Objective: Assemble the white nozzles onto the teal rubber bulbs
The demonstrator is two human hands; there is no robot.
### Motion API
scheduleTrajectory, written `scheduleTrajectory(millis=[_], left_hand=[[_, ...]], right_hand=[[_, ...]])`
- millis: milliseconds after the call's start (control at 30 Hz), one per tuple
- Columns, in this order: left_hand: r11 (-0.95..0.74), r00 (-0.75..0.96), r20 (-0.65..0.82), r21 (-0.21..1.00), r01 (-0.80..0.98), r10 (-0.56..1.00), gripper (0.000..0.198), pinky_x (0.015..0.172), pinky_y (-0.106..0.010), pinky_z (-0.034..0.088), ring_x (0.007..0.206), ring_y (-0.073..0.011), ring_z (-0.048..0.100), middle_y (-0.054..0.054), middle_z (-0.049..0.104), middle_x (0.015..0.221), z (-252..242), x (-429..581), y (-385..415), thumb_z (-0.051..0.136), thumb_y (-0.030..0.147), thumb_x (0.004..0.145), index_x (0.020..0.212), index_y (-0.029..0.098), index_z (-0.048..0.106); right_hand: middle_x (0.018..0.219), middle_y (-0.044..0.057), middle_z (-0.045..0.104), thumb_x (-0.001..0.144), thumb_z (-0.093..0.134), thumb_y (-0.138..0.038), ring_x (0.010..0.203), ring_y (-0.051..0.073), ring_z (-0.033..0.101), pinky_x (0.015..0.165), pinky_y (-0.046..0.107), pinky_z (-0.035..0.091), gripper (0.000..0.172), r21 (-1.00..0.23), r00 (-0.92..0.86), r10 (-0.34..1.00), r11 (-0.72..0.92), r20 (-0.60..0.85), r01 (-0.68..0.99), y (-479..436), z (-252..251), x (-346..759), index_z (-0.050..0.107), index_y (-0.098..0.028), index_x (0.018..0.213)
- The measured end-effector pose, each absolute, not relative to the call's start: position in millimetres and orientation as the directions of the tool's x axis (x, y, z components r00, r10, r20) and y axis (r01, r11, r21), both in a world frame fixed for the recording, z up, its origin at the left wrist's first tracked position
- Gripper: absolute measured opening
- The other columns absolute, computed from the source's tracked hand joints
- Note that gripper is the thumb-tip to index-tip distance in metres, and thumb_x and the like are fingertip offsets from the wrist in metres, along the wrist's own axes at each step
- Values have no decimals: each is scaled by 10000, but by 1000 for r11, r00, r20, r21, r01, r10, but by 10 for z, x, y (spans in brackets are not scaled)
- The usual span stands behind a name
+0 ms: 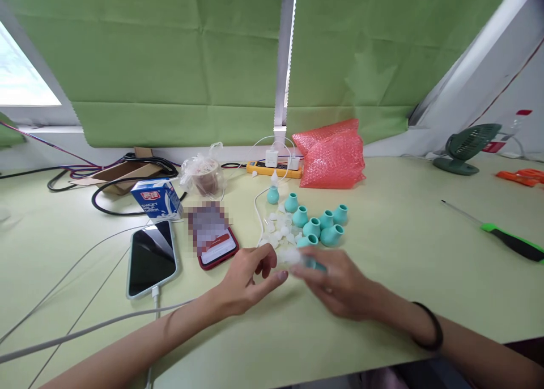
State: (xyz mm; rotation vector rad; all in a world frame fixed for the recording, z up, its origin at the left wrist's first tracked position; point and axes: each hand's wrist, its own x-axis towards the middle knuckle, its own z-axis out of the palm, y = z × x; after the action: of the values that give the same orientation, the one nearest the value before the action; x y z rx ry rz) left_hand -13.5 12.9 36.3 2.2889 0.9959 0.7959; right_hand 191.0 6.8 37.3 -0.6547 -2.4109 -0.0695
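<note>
My right hand (340, 281) is closed around a teal rubber bulb (315, 264), which is partly hidden by the fingers. A blurred, translucent white tip (290, 257) sticks out of the bulb toward the left. Just beside that tip is my left hand (249, 278), its thumb and index finger apart and nothing between them. Several more teal bulbs (312, 228), with open necks, stand or lie beyond my hands. Left of them is a loose pile of small white translucent pieces (279, 228). One teal bulb (272, 195) at the back appears to have a white tip on it.
Two phones, one dark-screened (153, 258) and one red-cased (219, 247), lie left beside a milk carton (157, 199). Behind are a bagged cup (206, 179), a yellow power strip (259, 169) and pink bubble wrap (334, 159). A screwdriver (510, 241) and fan (467, 148) are right.
</note>
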Motion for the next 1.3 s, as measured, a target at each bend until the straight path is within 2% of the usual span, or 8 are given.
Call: scheduleTrajectory(millis=[133, 300, 467, 667, 800, 1033, 1167, 1300], left_hand=[[-409, 602, 106, 824, 393, 791, 403, 446, -215, 215, 438, -61, 262, 55, 326, 477, 352, -67, 130, 326, 385, 840, 508, 155, 335], [87, 663, -170, 984, 156, 729, 467, 385, -218, 137, 357, -48, 211, 62, 288, 365, 284, -42, 176, 337, 455, 820, 455, 167, 289], [392, 773, -210, 918, -54, 599, 453, 393, -222, 175, 305, -53, 173, 78, 272, 292, 265, -92, 279, 223, 488, 830, 517, 176, 321], [101, 453, -132, 991, 92, 882, 257, 400, -186, 168, 397, -46, 275, 75, 388, 428, 300, -104, 400, 507, 397, 755, 769, 142, 482], [58, 446, -129, 984, 170, 886, 397, 390, -180, 242, 398, -50, 342, 60, 461, 507, 247, -103, 452, 543, 309, 728, 1071, 139, 439], [-156, 408, 65, 969, 193, 910, 262, 490, -237, 420, 556, -106, 484, -30, 548, 709, 311, -117, 365, 418, 242, 791, 1018, 136, 493], [-617, 513, 397, 686, 385, 761, 209, 673, -298, 437, 769, -163, 507, -70, 567, 838, 380, -115, 210, 461, 202, 778, 948, 145, 568], [-820, 672, 471, 363, 442, 571, 292, 691, -325, 441, 812, -180, 477, -83, 547, 891, 365, -95, 148, 456, 190, 800, 1085, 187, 519]], right_hand=[[1054, 85, 560, 754, 430, -96, 890, 170, 576, 679, 272, 472, 449, -301, -650, 508, 861, 566, 410, -70, 175, 1764, 311, -226, 1167], [909, 56, 609, 711, 525, -164, 807, 159, 608, 683, 246, 489, 350, -553, -478, 694, 719, 538, 422, -84, 140, 1733, 399, -204, 1035], [752, 13, 630, 662, 551, -175, 646, 152, 615, 603, 249, 475, 284, -495, -409, 668, 739, 621, 456, -145, 121, 1738, 457, -218, 926], [847, 28, 634, 671, 550, -167, 770, 147, 606, 669, 230, 462, 291, -523, -547, 613, 784, 570, 334, -156, 98, 1731, 470, -218, 946], [862, 53, 612, 707, 545, -186, 809, 149, 574, 713, 245, 453, 234, -600, -585, 635, 745, 504, 292, -130, 99, 1721, 504, -186, 938], [752, 32, 588, 805, 469, -288, 685, 136, 578, 704, 300, 453, 192, -922, -482, 854, 328, 196, 206, -67, 105, 1717, 464, -172, 957], [755, 11, 547, 806, 453, -387, 468, 91, 543, 481, 257, 454, 243, -996, -502, 865, -51, -6, -76, -1, 73, 1691, 365, -194, 926], [673, -21, 532, 793, 468, -387, 403, 89, 520, 376, 213, 412, 249, -966, -528, 847, -179, -56, -184, 32, 29, 1684, 342, -207, 911]])
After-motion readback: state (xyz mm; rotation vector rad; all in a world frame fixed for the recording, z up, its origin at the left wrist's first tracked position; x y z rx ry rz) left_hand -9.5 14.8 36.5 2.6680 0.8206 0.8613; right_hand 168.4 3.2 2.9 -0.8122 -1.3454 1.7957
